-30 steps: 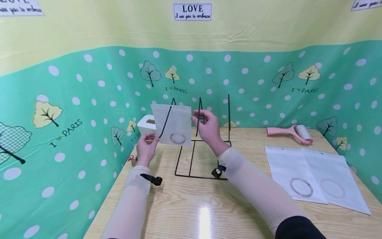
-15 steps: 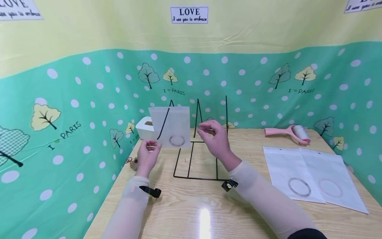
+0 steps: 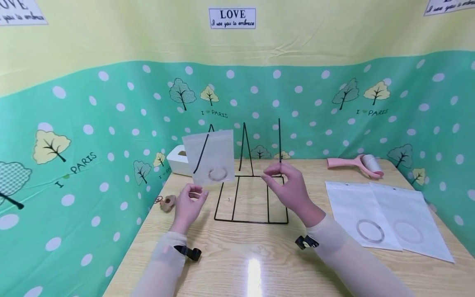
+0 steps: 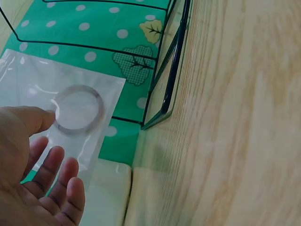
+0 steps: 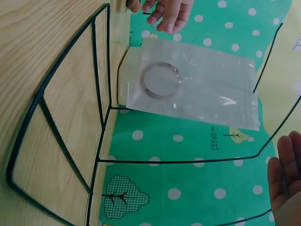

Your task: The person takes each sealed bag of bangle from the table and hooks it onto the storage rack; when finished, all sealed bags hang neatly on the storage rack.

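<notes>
A translucent zip bag (image 3: 210, 159) with a bangle-like ring (image 3: 217, 174) inside hangs on the left prong of a black wire display rack (image 3: 251, 222). Just below its lower edge is my left hand (image 3: 188, 206), thumb and fingers apart and gripping nothing. In the left wrist view the thumb overlaps the bag (image 4: 101, 89) beside the ring. My right hand (image 3: 291, 187) is over the rack's right side, fingers loosely bent and holding nothing. The right wrist view shows the bag (image 5: 207, 89) hanging apart from both hands.
Two larger white bags (image 3: 356, 198), each with a ring shape, lie on the right of the wooden table (image 3: 222, 264). A pink lint roller (image 3: 346, 162) is behind them. A white box (image 3: 179, 161) and a small brown object (image 3: 168, 203) are at left.
My right hand has let go of the bag's right edge and moved right and down. My left hand has come off the lower left corner and dropped slightly. The bag stays on the prong.
</notes>
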Available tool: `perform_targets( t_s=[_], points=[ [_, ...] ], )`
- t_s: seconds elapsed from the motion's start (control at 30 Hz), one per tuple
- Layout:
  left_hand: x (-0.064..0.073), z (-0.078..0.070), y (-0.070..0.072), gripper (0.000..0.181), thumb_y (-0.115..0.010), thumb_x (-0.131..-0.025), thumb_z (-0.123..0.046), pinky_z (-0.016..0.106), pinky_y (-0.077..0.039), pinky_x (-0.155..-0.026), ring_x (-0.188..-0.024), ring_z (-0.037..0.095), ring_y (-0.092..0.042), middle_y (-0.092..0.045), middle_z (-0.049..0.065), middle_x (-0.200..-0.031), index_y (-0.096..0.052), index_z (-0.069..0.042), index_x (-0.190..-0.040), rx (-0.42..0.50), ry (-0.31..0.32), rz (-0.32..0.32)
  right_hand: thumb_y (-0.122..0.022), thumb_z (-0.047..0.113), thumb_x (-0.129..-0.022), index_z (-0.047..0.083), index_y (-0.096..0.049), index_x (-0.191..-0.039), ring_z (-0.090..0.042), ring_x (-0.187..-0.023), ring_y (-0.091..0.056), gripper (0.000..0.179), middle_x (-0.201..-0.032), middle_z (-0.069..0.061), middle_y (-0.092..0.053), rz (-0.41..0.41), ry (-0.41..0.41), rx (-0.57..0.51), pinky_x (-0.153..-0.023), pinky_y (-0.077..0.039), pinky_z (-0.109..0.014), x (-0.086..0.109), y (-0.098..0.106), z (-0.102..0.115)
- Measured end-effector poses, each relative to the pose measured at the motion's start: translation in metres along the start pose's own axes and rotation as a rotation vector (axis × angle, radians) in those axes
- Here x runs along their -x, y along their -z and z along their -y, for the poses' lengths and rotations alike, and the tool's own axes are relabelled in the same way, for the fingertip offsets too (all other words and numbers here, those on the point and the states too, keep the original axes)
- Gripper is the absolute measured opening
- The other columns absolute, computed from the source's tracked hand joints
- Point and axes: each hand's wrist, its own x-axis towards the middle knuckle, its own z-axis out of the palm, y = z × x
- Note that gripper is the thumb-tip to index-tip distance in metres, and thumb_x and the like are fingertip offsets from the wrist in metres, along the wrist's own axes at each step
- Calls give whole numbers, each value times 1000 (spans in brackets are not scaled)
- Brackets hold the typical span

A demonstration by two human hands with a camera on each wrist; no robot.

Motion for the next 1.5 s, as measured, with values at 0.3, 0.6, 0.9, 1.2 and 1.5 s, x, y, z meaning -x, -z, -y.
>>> perform_targets(
  t_s=[0.3,0.6,0.9,1.2,1.5],
  points=[
    [17,2,-10,37,-82,-94,-24,37,-51,-81,-102,26,-65,-68,11,-119,-65,-9,-123,36,-38,180,-78,-10,-88,-1,-75,-94,-16,-92,-66,10,-97,-12,-72,8,-59,-3,-85,-56,-32,11,35,33],
    [23,14,-14,49,-85,-91,-32,45,-54,-89,-111,26,-62,-64,3,-128,-65,-11,-130,-70,-65,306,-78,-13,-87,-3,-75,-94,-10,-92,-65,13,-97,-14,-72,-34,-23,63,-84,-52,-23,4,67,39],
    [26,20,-16,58,-88,-88,-30,47,-51,-94,-114,24,-62,-63,4,-134,-62,-12,-137,-131,-58,370,-75,-16,-87,-9,-74,-95,-9,-94,-64,11,-97,-19,-70,-102,5,78,-86,-48,-24,-3,98,46],
    [25,24,-18,70,-92,-83,-32,48,-51,-98,-114,25,-62,-65,7,-131,-62,-8,-141,-181,-78,384,-76,-16,-86,-6,-76,-99,-7,-93,-64,17,-100,-18,-69,-168,13,118,-81,-51,-19,-3,125,11],
    [26,26,-19,80,-96,-75,-38,47,-50,-97,-110,23,-60,-63,3,-123,-63,-9,-142,-238,-110,408,-75,-15,-89,-10,-74,-102,-6,-90,-64,14,-102,-18,-68,-191,-28,154,-79,-52,-14,-4,138,4]
  ],
)
